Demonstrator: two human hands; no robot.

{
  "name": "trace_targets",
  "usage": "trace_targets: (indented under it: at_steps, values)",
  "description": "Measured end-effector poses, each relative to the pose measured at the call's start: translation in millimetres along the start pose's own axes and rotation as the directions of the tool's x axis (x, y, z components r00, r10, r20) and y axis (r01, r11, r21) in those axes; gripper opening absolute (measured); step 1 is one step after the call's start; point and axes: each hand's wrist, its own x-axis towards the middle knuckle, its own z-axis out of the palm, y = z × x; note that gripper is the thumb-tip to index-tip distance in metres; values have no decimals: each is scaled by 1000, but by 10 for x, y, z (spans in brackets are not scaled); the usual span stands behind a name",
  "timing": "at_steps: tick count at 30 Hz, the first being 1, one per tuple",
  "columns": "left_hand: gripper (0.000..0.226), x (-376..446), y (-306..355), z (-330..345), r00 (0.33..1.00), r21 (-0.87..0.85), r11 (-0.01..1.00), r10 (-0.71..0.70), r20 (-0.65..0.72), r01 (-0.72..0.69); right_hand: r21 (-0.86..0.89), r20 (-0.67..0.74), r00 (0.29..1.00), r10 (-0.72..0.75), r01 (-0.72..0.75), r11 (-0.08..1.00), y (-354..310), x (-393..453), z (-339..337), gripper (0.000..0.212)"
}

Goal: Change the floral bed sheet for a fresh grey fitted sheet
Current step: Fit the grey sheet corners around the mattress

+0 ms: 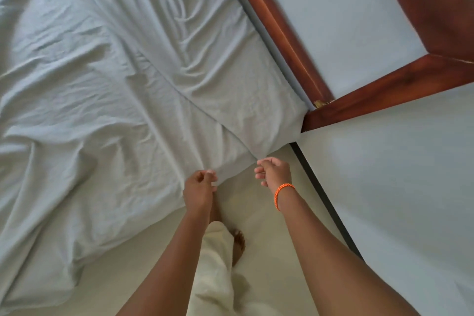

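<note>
Grey sheet (107, 79) spread, creased, over the bed, its near edge hanging toward the floor (259, 213) at 6 o'clock. Left hand (198, 188) pinches that edge in a curled grip; right hand (274, 172), fingers curled, sits just beside the hem, whether holding it cannot be told. Step judged: fitting the corner by the wooden bed frame (282, 33) at 1 o'clock; next, tuck the edge under. No floral sheet or writing visible
</note>
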Motion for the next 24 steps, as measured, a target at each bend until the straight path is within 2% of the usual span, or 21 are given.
trace_targets:
  at_steps: [2,4,7,9,12,15,17,20,22,24]
  values:
    - [23,175,149,167,992,206,975,101,-75,-84,-15,-41,999,-28,28,999,-123,255,-107,14]
    - [41,327,344,316,962,410,902,220,-164,-136,-24,-79,995,-61,59,998,-231,553,-185,17]
    - [62,529,471,493,914,621,777,321,-246,-106,-16,-145,987,-62,61,998,-373,939,-323,34]
    - [63,640,451,569,910,708,705,319,-266,-41,28,-173,985,9,-4,1000,-448,1140,-427,48]
    - [40,771,396,613,889,724,689,351,-294,-33,124,-141,979,151,-134,983,-536,1417,-546,61]
    - [15,814,387,612,859,711,696,423,-290,-102,175,-127,978,164,-140,975,-550,1644,-547,61]
    - [16,842,368,631,842,712,687,462,-279,-141,165,-146,983,109,-85,983,-500,1785,-530,54]
    - [19,809,319,562,814,671,732,457,-358,-116,-29,-278,961,9,-17,999,-403,1846,-527,19]
    - [19,761,267,459,799,634,770,424,-427,-71,-83,-319,947,-24,-2,997,-308,1870,-543,19]
    - [17,692,229,329,785,588,809,364,-501,0,-19,-391,920,-16,9,1000,-258,1865,-552,22]
